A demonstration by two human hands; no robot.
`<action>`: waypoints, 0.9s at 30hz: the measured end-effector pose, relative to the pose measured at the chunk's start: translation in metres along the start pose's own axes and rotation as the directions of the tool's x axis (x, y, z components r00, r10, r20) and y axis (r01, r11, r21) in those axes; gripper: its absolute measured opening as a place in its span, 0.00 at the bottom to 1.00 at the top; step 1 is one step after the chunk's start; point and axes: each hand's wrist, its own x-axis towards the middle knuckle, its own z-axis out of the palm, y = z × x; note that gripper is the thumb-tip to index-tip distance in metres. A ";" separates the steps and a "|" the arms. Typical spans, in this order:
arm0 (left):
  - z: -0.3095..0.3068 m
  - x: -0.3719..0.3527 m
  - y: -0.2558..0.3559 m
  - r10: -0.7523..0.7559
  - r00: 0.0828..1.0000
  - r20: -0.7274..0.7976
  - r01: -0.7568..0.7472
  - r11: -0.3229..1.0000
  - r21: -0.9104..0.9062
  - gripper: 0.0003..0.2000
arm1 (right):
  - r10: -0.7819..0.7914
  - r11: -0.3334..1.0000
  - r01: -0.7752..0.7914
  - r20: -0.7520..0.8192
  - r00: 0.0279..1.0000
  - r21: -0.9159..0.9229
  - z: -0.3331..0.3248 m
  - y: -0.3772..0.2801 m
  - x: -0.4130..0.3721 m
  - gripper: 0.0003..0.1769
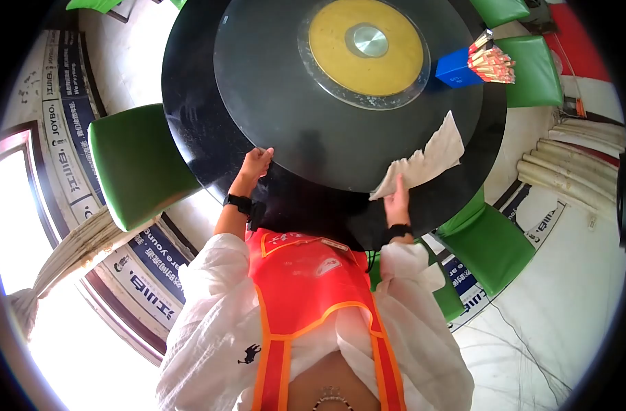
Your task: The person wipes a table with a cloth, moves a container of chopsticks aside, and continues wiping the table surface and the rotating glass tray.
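Note:
My left hand (257,163) is closed at the near-left rim of a large round dark glass turntable (272,89), its fingers pinched on the edge. On the right, my right hand (398,201) grips one end of a beige cloth (426,159). The cloth fans out over the turntable's near-right part, with an uneven, wavy upper edge. Beneath the turntable lies a black round table (189,130), its glossy border showing all around. A yellow disc (333,55) with a silver metal hub (370,41) sits at the turntable's centre.
A blue box (454,68) packed with red-and-white paper-wrapped sticks (492,65) stands at the table's right. Green chairs surround the table, one at left (138,164) and one at lower right (491,250). Curtains (573,164) hang at the right wall.

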 end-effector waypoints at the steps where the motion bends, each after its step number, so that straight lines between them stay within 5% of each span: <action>1: -0.002 0.003 -0.002 -0.010 1.000 0.026 0.010 1.000 -0.002 0.13 | 0.063 0.998 -0.063 0.019 0.998 0.005 0.008 0.010 -0.010 0.24; 3: -0.005 0.003 -0.004 -0.027 0.999 0.045 0.028 1.000 -0.005 0.13 | 0.020 0.983 -0.046 0.150 0.989 0.178 0.032 0.042 -0.030 0.18; 4: -0.003 0.000 -0.003 -0.028 0.998 0.065 0.028 1.000 -0.001 0.13 | 0.127 0.967 -0.158 0.161 0.979 0.202 0.038 0.054 -0.037 0.19; 9: 0.004 0.002 -0.011 -0.034 0.990 0.137 0.032 0.999 0.010 0.15 | 0.192 0.968 -0.226 0.254 0.948 0.110 0.063 0.069 -0.054 0.19; 12: 0.016 -0.003 -0.009 -0.041 0.999 0.004 0.040 0.994 0.098 0.16 | 0.251 0.959 -0.278 0.292 0.923 0.053 0.053 0.056 -0.045 0.17; 19: 0.029 -0.022 -0.018 -0.146 0.967 0.208 0.110 0.979 0.173 0.17 | 0.091 0.994 -0.093 0.036 0.995 0.057 0.005 0.015 -0.016 0.25; 24: 0.014 -0.024 -0.014 -0.075 0.997 0.027 0.075 0.997 0.028 0.12 | -0.031 0.977 0.054 -0.113 0.993 0.204 -0.021 -0.012 0.017 0.25; 27: 0.005 -0.017 -0.006 -0.065 0.997 -0.044 0.065 0.998 -0.011 0.12 | -0.085 0.984 0.108 -0.167 0.982 0.139 -0.022 -0.028 0.018 0.24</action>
